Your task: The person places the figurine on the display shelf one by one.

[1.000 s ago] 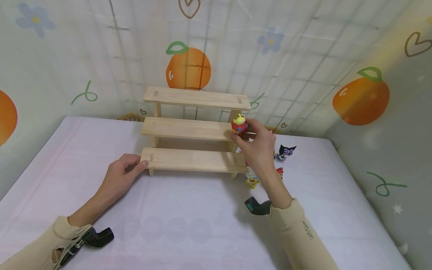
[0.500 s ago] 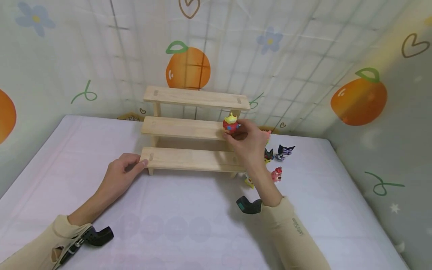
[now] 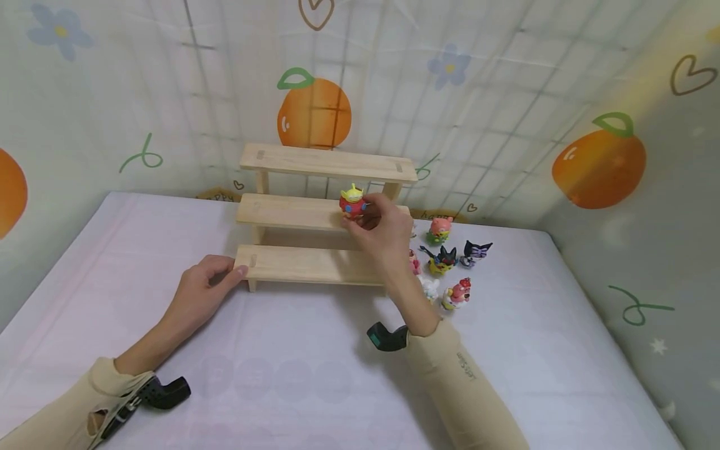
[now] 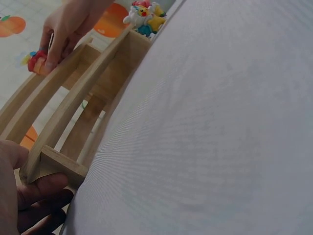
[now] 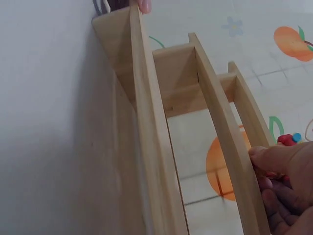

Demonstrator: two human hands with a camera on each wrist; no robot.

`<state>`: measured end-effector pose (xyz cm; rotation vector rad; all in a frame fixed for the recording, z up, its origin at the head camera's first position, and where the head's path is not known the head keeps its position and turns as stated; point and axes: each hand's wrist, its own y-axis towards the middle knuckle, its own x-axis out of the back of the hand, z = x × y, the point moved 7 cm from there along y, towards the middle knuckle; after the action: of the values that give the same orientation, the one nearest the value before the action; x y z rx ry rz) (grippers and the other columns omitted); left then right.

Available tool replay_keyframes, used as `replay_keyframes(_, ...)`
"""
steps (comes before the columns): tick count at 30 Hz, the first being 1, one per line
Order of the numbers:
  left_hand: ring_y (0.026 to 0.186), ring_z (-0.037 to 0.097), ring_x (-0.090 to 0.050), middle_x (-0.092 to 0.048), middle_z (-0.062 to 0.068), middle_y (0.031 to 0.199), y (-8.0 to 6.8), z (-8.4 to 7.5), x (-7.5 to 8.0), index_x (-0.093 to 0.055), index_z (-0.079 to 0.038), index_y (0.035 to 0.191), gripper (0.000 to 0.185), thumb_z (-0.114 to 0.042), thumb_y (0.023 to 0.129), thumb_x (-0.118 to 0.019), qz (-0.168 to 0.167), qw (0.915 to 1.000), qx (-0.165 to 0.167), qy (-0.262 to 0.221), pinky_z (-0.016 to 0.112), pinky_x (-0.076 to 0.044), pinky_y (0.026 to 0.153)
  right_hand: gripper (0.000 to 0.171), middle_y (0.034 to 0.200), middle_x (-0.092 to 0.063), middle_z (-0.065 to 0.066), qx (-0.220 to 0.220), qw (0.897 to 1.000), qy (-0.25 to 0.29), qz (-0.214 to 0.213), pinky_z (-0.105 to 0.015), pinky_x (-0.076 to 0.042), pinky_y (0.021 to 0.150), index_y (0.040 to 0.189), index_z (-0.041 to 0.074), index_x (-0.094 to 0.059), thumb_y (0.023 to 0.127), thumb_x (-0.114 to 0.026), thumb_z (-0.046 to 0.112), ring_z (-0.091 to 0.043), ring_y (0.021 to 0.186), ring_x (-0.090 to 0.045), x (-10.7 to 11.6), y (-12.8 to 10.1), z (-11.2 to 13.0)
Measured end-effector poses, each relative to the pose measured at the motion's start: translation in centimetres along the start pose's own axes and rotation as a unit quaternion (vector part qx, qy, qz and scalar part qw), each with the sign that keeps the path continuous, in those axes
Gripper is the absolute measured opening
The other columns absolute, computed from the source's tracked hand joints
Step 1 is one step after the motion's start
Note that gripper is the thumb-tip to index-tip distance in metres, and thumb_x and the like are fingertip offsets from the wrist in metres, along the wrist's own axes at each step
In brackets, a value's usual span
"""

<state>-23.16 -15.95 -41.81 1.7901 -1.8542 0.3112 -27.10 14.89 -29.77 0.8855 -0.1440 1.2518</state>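
A three-step wooden display shelf (image 3: 315, 265) stands on the white-covered table. My left hand (image 3: 201, 289) grips the left end of its lowest step, thumb on the board's edge; in the left wrist view the fingers (image 4: 45, 188) curl below. My right hand (image 3: 385, 240) pinches a small toy figure (image 3: 352, 203) with a yellow eared head and a red body with blue spots. The figure is upright, close over the middle step, right of its centre. In the right wrist view the figure (image 5: 289, 139) is mostly hidden behind the hand, whose fingertips are right at the step's edge.
Several small toy figures stand right of the shelf: a pink pig-like one (image 3: 440, 230), a black-eared yellow one (image 3: 442, 259), a purple-and-black one (image 3: 475, 253) and a pink one with a red top (image 3: 457, 294). Behind the shelf hangs a curtain (image 3: 225, 94) printed with oranges.
My right hand has carried the toy figure leftward from the right end of the middle step, bringing more of the standing figures into view. The left hand has stayed in place.
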Motion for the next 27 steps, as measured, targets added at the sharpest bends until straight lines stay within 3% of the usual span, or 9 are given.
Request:
replay_keyframes(20,0.120,0.028,-0.061,-0.071,0.014,0.118,0.2,0.5,-0.2,-0.077,-0.006,0.103,0.030,-0.035,0.104,-0.068,-0.004,1.0000,0.002,0.004,0.048,-0.043,0.106,0.041,0.094,-0.078,-0.016,0.037,0.998,0.046,0.024,-0.034,-0.063,0.073,0.116,-0.001,-0.072,0.082,-0.092,0.010,-0.025,0.078,-0.074,-5.7,0.5,3.3)
replay_keyframes(27,0.119,0.027,-0.061,-0.071,0.013,0.118,0.2,0.5,-0.1,-0.077,-0.008,0.104,0.031,-0.037,0.104,-0.068,-0.003,1.0000,0.005,0.002,0.047,-0.042,0.106,0.039,0.093,-0.078,-0.013,0.061,0.996,0.049,0.037,-0.025,-0.060,0.070,0.113,0.000,-0.073,0.082,-0.092,0.014,-0.021,0.076,-0.073,-8.0,0.7,5.1)
